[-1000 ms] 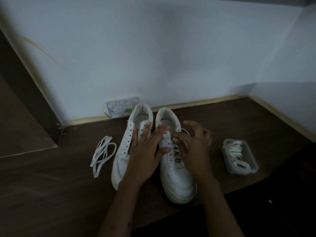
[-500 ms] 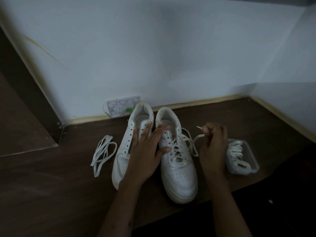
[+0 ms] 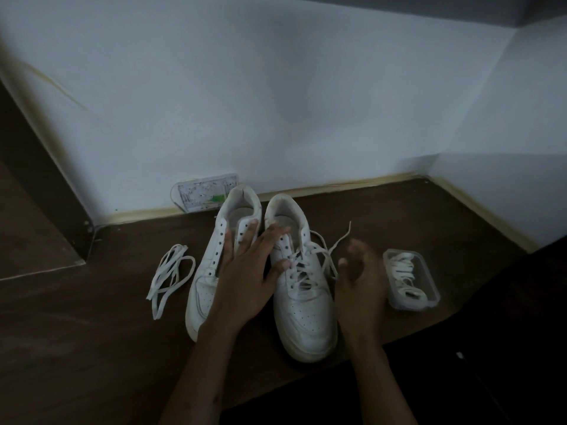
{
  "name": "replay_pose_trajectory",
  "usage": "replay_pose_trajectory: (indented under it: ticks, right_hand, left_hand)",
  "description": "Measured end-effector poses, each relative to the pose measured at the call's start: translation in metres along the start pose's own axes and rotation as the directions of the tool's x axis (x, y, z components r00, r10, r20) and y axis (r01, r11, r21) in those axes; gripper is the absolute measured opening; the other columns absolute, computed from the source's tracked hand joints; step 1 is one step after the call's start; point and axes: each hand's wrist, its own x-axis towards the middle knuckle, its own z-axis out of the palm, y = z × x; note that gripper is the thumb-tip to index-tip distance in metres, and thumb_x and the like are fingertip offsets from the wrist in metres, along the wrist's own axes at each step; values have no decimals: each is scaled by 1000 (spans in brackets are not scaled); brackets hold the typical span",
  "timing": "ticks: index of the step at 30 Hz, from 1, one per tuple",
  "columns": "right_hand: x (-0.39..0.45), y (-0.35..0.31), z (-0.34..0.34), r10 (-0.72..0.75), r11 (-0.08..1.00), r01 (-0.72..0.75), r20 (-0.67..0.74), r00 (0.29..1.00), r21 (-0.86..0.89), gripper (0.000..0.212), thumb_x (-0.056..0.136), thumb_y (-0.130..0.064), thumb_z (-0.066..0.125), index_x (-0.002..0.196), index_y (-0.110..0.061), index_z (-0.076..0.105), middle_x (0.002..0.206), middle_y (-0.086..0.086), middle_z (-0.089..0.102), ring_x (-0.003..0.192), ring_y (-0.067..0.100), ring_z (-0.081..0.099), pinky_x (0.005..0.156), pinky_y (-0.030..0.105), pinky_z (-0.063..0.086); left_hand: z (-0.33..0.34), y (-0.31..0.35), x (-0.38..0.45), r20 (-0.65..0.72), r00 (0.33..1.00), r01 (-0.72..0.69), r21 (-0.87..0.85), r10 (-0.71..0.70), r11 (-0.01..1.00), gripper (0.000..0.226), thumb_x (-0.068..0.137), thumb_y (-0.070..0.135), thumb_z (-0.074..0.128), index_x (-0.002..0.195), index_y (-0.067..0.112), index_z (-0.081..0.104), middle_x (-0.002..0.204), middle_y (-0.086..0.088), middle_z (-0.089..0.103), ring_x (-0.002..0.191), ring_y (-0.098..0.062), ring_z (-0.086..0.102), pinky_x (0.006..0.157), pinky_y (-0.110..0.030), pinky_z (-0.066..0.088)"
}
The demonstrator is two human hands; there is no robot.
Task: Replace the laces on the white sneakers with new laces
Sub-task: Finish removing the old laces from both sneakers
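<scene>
Two white sneakers stand side by side on the dark wooden table [image 3: 92, 348], toes toward me. The left sneaker [image 3: 202, 289] has bare eyelets. The right sneaker [image 3: 310, 320] still carries a loosened white lace [image 3: 306, 265], and one free end [image 3: 343, 236] trails off to the right. My left hand [image 3: 248, 271] lies flat across both shoes with straight fingers. Just right of the right sneaker, my right hand [image 3: 360, 280] hovers, blurred, fingers loosely bent and holding nothing. A removed lace [image 3: 170, 274] lies in a heap left of the shoes.
A clear plastic box [image 3: 429, 299] with coiled white laces [image 3: 405, 268] sits right of my right hand. A small white packet [image 3: 202, 194] leans against the wall behind the shoes. Walls close off the back and right; the table's front edge runs near the toes.
My right hand pulled a lace end out of the right sneaker toward the right, then let it go; the end now lies free. My left hand stayed on the shoes.
</scene>
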Motion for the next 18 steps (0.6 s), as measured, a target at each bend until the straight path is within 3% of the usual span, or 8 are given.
replay_pose_trajectory:
  ticks: [2, 4, 7, 11, 14, 16, 18]
  right_hand:
    - [-12, -4, 1, 67, 998, -67, 75, 995, 9, 16, 90, -9, 60, 94, -24, 60, 97, -7, 59, 89, 7, 58, 73, 12, 42]
    - [-24, -4, 6, 133, 991, -131, 168, 977, -19, 3, 90, -20, 62, 92, -22, 63, 98, -5, 60, 91, 12, 59, 72, 15, 44]
    - [-35, -5, 17, 85, 981, -42, 222, 971, -192, 33, 89, -39, 61, 112, -15, 64, 114, 0, 53, 105, 14, 50, 85, 28, 44]
    - [-35, -9, 19, 14, 978, 47, 288, 958, -204, 50, 92, -44, 55, 131, -14, 55, 130, 4, 49, 119, 15, 46, 94, 27, 40]
    - [-31, -6, 14, 24, 984, 54, 428, 903, -169, 74, 87, -65, 45, 144, -19, 40, 146, -1, 38, 133, 11, 38, 104, 30, 39]
    - [-28, -4, 12, 1, 966, 135, 527, 850, -219, 95, 79, -80, 36, 151, -19, 25, 157, -3, 23, 142, 10, 24, 112, 30, 32]
    - [-25, -2, 11, -19, 948, 199, 579, 815, -250, 97, 80, -77, 39, 154, -20, 13, 161, -5, 11, 145, 8, 13, 114, 24, 21]
  left_hand:
    - [0, 3, 1, -21, 999, 30, -16, -30, 999, 43, 98, 59, 26, 139, 46, 32, 153, 17, 33, 148, -6, 4, 121, -41, -9]
    - [1, 6, 2, -46, 997, 58, 10, -57, 998, 42, 99, 58, 21, 133, 42, 39, 150, 14, 40, 148, -9, 10, 121, -43, -7]
    - [4, 11, 5, -97, 990, 113, 70, -106, 991, 40, 98, 56, 27, 123, 35, 50, 137, 14, 51, 142, -12, 30, 120, -49, -8]
    - [8, 16, 9, -135, 979, 164, 96, -151, 982, 34, 98, 54, 33, 117, 34, 52, 122, 16, 56, 125, -7, 46, 117, -56, -7]
    - [11, 18, 8, -158, 978, 157, 122, -137, 980, 31, 96, 48, 35, 115, 32, 54, 122, 11, 58, 122, -12, 49, 117, -58, -6]
    - [13, 21, 8, -175, 976, 160, 158, -131, 974, 34, 95, 45, 35, 114, 29, 58, 120, 8, 60, 120, -16, 52, 116, -59, -2]
    - [14, 26, 11, -167, 976, 173, 194, -141, 966, 36, 93, 43, 35, 111, 29, 62, 117, 8, 61, 118, -19, 53, 116, -60, -1]
